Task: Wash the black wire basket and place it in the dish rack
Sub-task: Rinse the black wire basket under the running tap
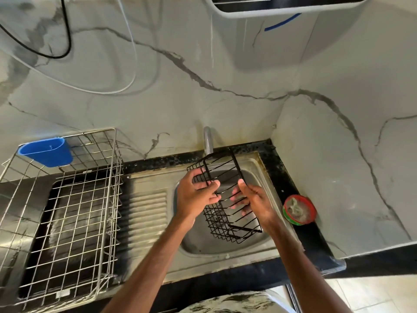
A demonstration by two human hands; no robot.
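Holds black wire basket (222, 213) in 2 hands: left hand (196, 193) curled on side wires, right hand (257, 202) gripping opposite rim. Suspends it tilted over sink (225, 247), below tap (208, 141), for rinsing and drainage. Not yet in dish rack (115, 177).

Drain (217, 216) partly behind black wire basket (237, 168)

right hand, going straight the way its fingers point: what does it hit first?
The basket: the right hand grips its wires. Past them, the fingers aim at the left hand holding the other side, though depth is unclear.
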